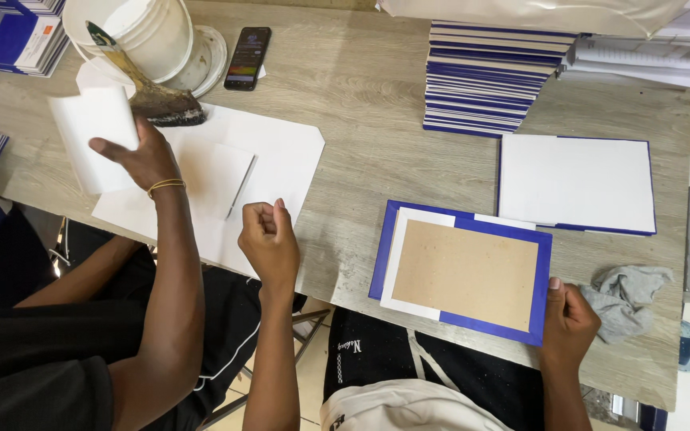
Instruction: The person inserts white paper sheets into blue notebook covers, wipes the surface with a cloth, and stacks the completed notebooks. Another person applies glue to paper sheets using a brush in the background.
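Observation:
A blue book cover (541, 263) lies open at the table's near edge, with a brown board (465, 274) glued on it and a white sheet (399, 255) under the board's left side. My right hand (569, 321) grips the cover's near right corner, thumb on top. My left hand (269, 238) is a closed fist with nothing in it. It hovers over the edge of large white paper sheets (281, 156) to the left of the cover.
A co-worker's hand (144, 158) at the left holds a white sheet (93, 136). A glue brush (157, 100) leans from a white bucket (149, 32) beside a phone (247, 57). Stacked blue books (489, 76), another white-lined cover (575, 182) and a grey rag (626, 295) sit right.

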